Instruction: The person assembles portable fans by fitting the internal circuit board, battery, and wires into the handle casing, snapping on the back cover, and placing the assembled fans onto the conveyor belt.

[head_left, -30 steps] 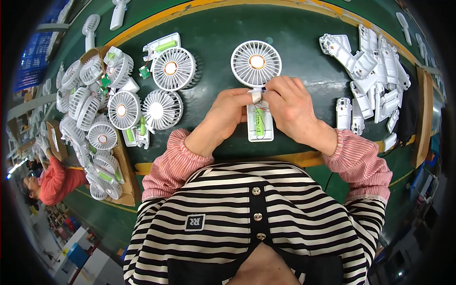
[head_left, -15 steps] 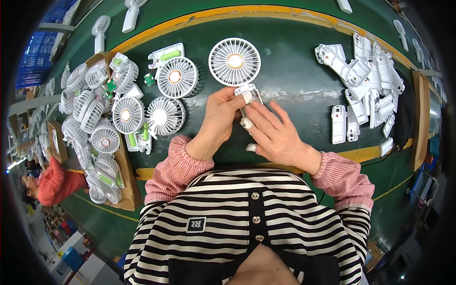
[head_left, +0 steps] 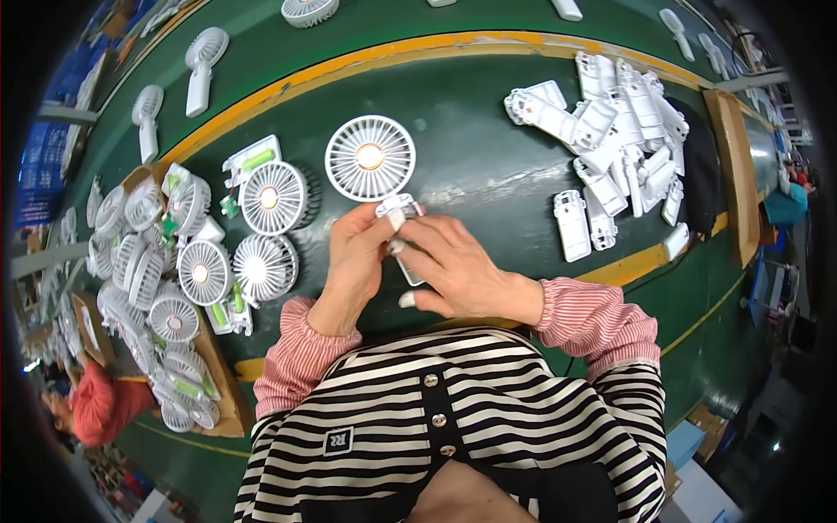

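Observation:
A white fan handle casing (head_left: pixel 410 273) lies between my two hands, just below a round white fan head (head_left: pixel 370 158) with an orange ring at its hub. My left hand (head_left: pixel 353 266) is closed round the casing's left side, its thumb over the upper end. From the right, my right hand (head_left: pixel 475 272) presses its fingers onto that same upper end, close to the left thumb. White covers wrap several fingertips. Most of the casing is hidden under the fingers, and whether it joins the fan head cannot be made out.
Left of my hands stand fan heads (head_left: pixel 273 199), some with green batteries, beside a heaped cardboard box (head_left: pixel 225 383). White handle shells (head_left: pixel 573 227) pile up at the right. Beyond the yellow edge strip (head_left: pixel 453 39) lie finished-looking fans (head_left: pixel 205 70). A co-worker in red (head_left: pixel 100 405) is at far left.
The whole view has shifted, so the bench things sit further left and lower. My right fingers have drawn in closer against the casing's upper end; my left hand keeps its hold.

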`<state>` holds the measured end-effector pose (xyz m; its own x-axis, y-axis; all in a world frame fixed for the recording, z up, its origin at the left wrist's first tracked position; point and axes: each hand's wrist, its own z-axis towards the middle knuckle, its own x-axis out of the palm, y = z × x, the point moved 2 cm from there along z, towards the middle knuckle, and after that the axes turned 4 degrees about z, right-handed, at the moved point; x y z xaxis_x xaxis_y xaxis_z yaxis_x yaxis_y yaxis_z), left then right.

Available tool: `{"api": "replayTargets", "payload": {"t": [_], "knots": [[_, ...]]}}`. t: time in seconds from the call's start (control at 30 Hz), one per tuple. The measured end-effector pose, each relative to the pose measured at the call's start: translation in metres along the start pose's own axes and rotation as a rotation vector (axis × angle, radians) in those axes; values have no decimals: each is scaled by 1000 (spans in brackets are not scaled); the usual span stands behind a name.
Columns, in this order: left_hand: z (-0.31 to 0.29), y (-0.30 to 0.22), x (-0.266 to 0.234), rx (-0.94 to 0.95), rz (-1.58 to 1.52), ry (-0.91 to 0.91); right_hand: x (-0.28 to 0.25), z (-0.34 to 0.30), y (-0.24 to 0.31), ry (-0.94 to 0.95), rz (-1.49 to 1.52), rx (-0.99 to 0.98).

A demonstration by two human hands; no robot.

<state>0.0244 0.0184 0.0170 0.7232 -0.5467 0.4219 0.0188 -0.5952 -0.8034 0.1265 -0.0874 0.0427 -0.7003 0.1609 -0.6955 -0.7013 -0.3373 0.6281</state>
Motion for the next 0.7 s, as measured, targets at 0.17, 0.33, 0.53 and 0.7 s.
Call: {"api": "replayTargets", "payload": {"t": [0.17,0.33,0.53,0.7], "knots": [[5,5,-4,-118,-10,-92,-54,11,-41,-246,-44,67],[4,-1,-7,-138,-4,-73,-100,6,-100,-183,-1044,417],[8,0,-8,-149,-4,-56,-98,-4,-120,-115,-1124,464],[5,4,-12,-151,-27,-68,-86,2,-69,-262,-533,376]]}}
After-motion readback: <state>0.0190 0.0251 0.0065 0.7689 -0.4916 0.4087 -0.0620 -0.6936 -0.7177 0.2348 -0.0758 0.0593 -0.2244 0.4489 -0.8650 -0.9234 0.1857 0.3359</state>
